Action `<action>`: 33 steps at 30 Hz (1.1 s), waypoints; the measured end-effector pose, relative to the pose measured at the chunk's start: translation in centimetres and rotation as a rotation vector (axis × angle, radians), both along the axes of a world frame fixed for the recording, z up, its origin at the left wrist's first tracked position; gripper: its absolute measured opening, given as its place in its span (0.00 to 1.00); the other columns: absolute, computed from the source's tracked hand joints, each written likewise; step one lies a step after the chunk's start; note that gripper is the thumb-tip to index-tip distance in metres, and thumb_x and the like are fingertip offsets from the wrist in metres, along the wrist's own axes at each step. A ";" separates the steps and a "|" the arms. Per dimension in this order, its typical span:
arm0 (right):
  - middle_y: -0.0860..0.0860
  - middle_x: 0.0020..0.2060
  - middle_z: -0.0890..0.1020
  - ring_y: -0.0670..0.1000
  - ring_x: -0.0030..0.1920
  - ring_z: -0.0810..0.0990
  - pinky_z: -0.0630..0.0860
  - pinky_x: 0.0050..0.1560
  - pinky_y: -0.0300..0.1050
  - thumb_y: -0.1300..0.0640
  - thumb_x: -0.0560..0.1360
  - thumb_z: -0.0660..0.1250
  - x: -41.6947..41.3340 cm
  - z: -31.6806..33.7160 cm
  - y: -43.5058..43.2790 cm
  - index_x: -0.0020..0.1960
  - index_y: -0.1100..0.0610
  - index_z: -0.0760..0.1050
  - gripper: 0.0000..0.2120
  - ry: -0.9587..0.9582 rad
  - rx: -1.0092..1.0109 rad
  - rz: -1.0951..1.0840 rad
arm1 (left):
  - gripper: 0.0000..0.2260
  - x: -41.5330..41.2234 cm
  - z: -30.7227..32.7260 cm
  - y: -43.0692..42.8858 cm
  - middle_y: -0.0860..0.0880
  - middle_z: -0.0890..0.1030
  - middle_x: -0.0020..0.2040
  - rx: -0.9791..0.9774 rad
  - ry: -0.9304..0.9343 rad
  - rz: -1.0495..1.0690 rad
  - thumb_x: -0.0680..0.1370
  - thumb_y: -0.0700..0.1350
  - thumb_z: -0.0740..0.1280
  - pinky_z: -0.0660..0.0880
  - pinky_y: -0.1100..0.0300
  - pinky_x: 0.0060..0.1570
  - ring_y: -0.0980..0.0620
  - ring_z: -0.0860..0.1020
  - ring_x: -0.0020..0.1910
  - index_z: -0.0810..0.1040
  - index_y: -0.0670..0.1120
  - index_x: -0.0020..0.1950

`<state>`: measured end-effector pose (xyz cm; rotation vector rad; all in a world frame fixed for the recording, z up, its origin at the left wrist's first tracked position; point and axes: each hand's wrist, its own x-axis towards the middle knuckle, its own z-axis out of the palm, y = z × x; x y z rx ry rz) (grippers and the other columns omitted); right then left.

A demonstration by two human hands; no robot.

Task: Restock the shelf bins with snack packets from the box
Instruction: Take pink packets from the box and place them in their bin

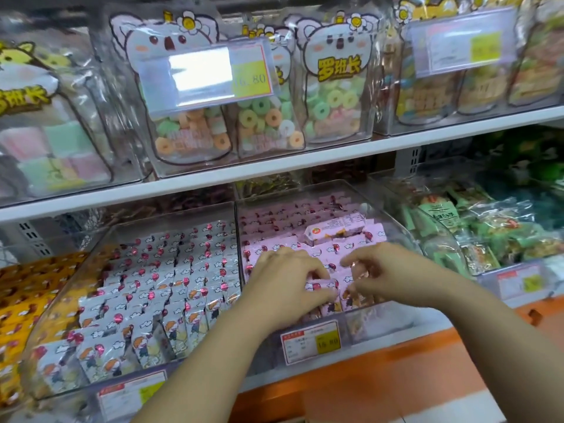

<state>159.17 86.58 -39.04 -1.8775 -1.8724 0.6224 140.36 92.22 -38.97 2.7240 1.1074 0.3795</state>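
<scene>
Both my hands are inside the clear shelf bin [396, 221] filled with rows of pink snack packets [305, 248]. My left hand [283, 285] lies palm down over the front rows, its fingers curled round a few pink packets [323, 285]. My right hand [384, 273] hovers just to the right with its fingers bent down, pinching at packets in the same rows. One pink packet [335, 228] lies flat and loose on top of the rows at the back. The box is out of view.
A neighbouring clear bin [91, 257] to the left holds white packets [171, 276] in rows; a yellow-packet bin [21, 288] is further left. Green packets [476, 230] fill the right bin. Above, a white shelf [305, 166] carries bags of ring candy. Price tags hang on the bin fronts.
</scene>
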 end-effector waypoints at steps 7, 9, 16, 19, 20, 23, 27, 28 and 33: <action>0.38 0.34 0.80 0.41 0.32 0.76 0.69 0.33 0.27 0.61 0.74 0.67 1.6 1.4 0.1 0.50 0.49 0.78 0.08 0.069 0.433 -0.322 | 0.21 3.3 1.2 3.2 0.51 0.76 0.63 -0.011 -0.180 0.215 0.78 0.52 0.64 0.70 0.48 0.63 0.49 0.74 0.61 0.68 0.53 0.71; 0.38 0.35 0.79 0.40 0.33 0.77 0.68 0.34 0.27 0.62 0.74 0.67 2.1 1.2 0.1 0.50 0.50 0.78 0.08 0.070 0.480 -0.371 | 0.23 4.4 0.7 4.3 0.48 0.75 0.67 -0.018 -0.073 0.250 0.79 0.52 0.64 0.69 0.47 0.64 0.46 0.73 0.65 0.64 0.52 0.73; 0.41 0.39 0.79 0.39 0.40 0.76 0.71 0.41 0.30 0.64 0.74 0.68 3.5 1.1 0.3 0.52 0.50 0.79 0.12 0.121 0.575 -0.405 | 0.16 5.4 0.5 4.7 0.49 0.80 0.56 0.059 -0.341 0.228 0.78 0.48 0.66 0.73 0.58 0.48 0.47 0.77 0.54 0.74 0.51 0.65; 0.34 0.47 0.74 0.34 0.45 0.74 0.67 0.41 0.24 0.62 0.73 0.70 3.4 1.9 -0.2 0.62 0.46 0.74 0.20 0.107 0.588 -0.241 | 0.16 5.6 1.5 3.4 0.58 0.77 0.51 -0.030 -0.606 0.057 0.76 0.49 0.69 0.69 0.63 0.48 0.57 0.75 0.51 0.75 0.52 0.64; 0.32 0.49 0.72 0.29 0.46 0.72 0.66 0.43 0.22 0.61 0.73 0.71 3.3 2.1 -0.4 0.64 0.44 0.72 0.23 0.122 0.564 -0.177 | 0.17 5.8 1.9 2.9 0.63 0.75 0.51 -0.062 -0.656 0.008 0.75 0.49 0.70 0.70 0.66 0.49 0.62 0.74 0.50 0.74 0.53 0.63; 0.33 0.53 0.75 0.30 0.51 0.74 0.71 0.50 0.27 0.60 0.72 0.72 3.2 2.4 -0.5 0.66 0.44 0.70 0.26 0.221 0.529 -0.090 | 0.19 6.6 3.1 1.5 0.65 0.76 0.48 -0.219 -0.744 -0.089 0.73 0.46 0.73 0.74 0.71 0.46 0.67 0.76 0.42 0.72 0.57 0.61; 0.43 0.49 0.82 0.38 0.42 0.79 0.78 0.41 0.36 0.66 0.72 0.71 3.9 2.7 -0.9 0.63 0.47 0.73 0.24 0.396 0.562 -0.088 | 0.19 7.7 3.8 1.4 0.59 0.78 0.50 -0.370 -0.762 -0.130 0.72 0.48 0.74 0.78 0.64 0.48 0.62 0.80 0.44 0.72 0.57 0.59; 0.45 0.49 0.82 0.42 0.42 0.79 0.78 0.41 0.38 0.66 0.72 0.71 4.2 2.6 -0.9 0.62 0.47 0.73 0.23 0.405 0.562 -0.098 | 0.18 7.9 3.7 1.6 0.58 0.79 0.51 -0.415 -0.761 -0.118 0.73 0.49 0.72 0.78 0.62 0.50 0.61 0.81 0.46 0.72 0.56 0.60; 0.55 0.49 0.80 0.56 0.48 0.78 0.78 0.51 0.51 0.64 0.72 0.72 5.5 1.8 -0.7 0.58 0.43 0.72 0.22 0.361 0.520 -0.165 | 0.15 8.5 1.0 2.7 0.57 0.79 0.51 -0.275 -0.272 0.013 0.76 0.52 0.69 0.74 0.63 0.50 0.56 0.77 0.53 0.76 0.52 0.61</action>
